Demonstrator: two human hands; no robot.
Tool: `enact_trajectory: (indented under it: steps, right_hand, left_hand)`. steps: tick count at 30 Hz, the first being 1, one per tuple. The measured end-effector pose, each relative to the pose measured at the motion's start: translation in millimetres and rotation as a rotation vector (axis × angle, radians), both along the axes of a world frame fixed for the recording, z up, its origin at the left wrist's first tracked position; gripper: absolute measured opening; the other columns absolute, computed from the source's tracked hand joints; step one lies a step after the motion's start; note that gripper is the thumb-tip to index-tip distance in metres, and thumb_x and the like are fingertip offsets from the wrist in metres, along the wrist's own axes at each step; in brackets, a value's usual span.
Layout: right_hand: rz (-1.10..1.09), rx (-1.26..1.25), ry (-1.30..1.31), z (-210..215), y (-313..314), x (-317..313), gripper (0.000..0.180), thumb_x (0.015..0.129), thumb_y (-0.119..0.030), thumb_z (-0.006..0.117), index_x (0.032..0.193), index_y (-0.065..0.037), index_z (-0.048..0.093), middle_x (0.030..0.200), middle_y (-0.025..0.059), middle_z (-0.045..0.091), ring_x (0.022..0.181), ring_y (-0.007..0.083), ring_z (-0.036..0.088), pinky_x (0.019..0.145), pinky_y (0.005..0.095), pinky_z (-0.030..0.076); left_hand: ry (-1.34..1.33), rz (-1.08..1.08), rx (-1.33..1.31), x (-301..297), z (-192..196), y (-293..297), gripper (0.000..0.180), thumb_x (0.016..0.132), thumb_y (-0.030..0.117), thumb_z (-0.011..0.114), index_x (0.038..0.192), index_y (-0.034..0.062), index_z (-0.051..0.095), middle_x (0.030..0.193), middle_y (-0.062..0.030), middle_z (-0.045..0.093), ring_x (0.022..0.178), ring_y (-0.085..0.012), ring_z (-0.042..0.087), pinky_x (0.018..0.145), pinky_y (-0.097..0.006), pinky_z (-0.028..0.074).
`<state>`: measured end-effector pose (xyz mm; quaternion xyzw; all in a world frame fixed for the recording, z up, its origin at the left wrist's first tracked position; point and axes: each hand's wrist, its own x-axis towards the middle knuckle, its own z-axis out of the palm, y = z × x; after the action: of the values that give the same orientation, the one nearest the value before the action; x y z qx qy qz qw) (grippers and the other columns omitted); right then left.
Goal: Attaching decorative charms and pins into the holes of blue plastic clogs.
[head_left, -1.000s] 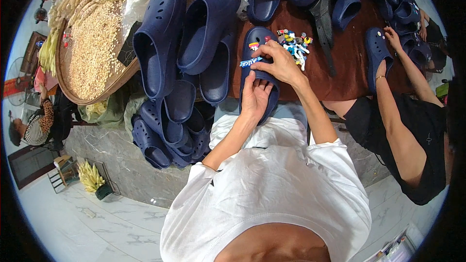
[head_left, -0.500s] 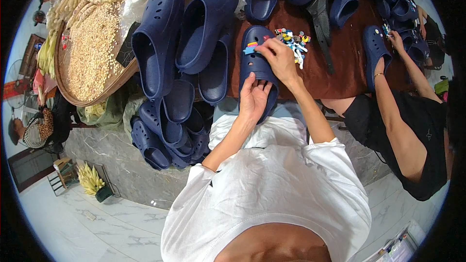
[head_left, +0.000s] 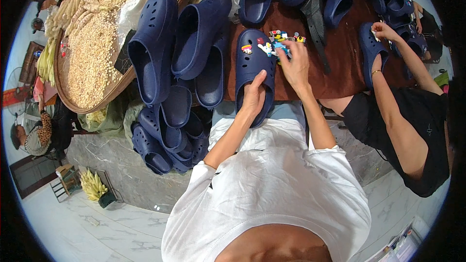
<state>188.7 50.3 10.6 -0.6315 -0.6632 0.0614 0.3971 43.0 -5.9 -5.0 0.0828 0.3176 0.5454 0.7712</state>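
Observation:
A navy blue clog (head_left: 247, 68) with holes in its upper lies upright before me, its heel toward me. My left hand (head_left: 254, 96) grips it at the opening, thumb on top and the other fingers partly hidden inside. A small pink, yellow and white shoe charm (head_left: 247, 49) sits on the upper's left side. Just right of the clog, my right hand (head_left: 296, 65) hovers over a pile of colourful shoe charms (head_left: 291, 35), fingers curved and apart. A white charm (head_left: 265, 48) and a blue charm (head_left: 280, 47) lie by its fingertips.
More navy clogs (head_left: 153, 48) are stacked on the left and along the back. A round basket (head_left: 92, 107) of pale kernels stands at the far left. A black strap (head_left: 316, 29) lies on the brown cloth (head_left: 340, 77). On the right, another person's hand (head_left: 383, 32) works at a clog.
My right hand has moved right, from the clog's upper to the charm pile. My left thumb has shifted slightly on the clog. The blue piece seen over the upper's left charm is gone from there.

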Motion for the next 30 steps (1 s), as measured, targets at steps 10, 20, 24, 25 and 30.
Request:
enact_trajectory:
  steps: [10,20,24,25,30]
  right_hand:
    - [0.060,-0.272,0.182,2.6,12.3,-18.4,0.046,0.080,-0.033,0.076,0.113,-0.003,0.065,0.103,0.0124,0.063,0.093,0.0290,0.062,0.082,0.0377,0.049]
    - [0.047,-0.054,0.018,-17.4,17.5,-4.1,0.020,0.096,-0.018,0.053,0.101,-0.002,0.063,0.091,0.0188,0.062,0.083,0.0396,0.062,0.070,0.0454,0.048]
    - [0.017,-0.082,-0.046,-12.9,13.0,0.5,0.020,0.096,-0.019,0.055,0.106,-0.004,0.064,0.099,0.0165,0.061,0.091,0.0370,0.060,0.078,0.0442,0.047]
    - [0.002,-0.040,-0.099,-9.1,12.2,-0.8,0.021,0.095,-0.019,0.056,0.109,-0.006,0.065,0.103,0.0153,0.061,0.096,0.0354,0.059,0.082,0.0438,0.046]
    - [0.087,0.016,-0.102,2.3,19.7,-13.7,0.027,0.089,-0.018,0.063,0.115,-0.008,0.065,0.108,0.0128,0.058,0.101,0.0322,0.055,0.087,0.0430,0.044]
  left_hand:
    - [0.079,-0.059,-0.075,3.9,-25.9,8.9,0.016,0.080,-0.001,0.061,0.069,0.0097,0.060,0.079,0.0007,0.061,0.075,-0.0098,0.056,0.071,-0.026,0.044]
    - [0.045,-0.064,-0.130,4.1,-17.9,8.8,0.013,0.078,-0.004,0.062,0.074,0.0086,0.061,0.077,0.0027,0.056,0.075,-0.0096,0.055,0.074,-0.025,0.045]
    - [0.042,-0.113,-0.104,-1.8,-22.5,8.6,0.014,0.078,-0.003,0.063,0.073,0.0097,0.061,0.078,0.0031,0.057,0.075,-0.0092,0.055,0.075,-0.024,0.045]
    - [0.043,-0.111,-0.105,-3.5,-26.3,8.6,0.014,0.078,-0.003,0.063,0.073,0.0097,0.061,0.078,0.0031,0.057,0.075,-0.0092,0.055,0.075,-0.024,0.045]
    - [0.018,-0.133,-0.076,-3.2,-27.5,9.7,0.015,0.079,-0.003,0.063,0.072,0.0102,0.061,0.077,0.0033,0.057,0.074,-0.0088,0.055,0.073,-0.025,0.045]
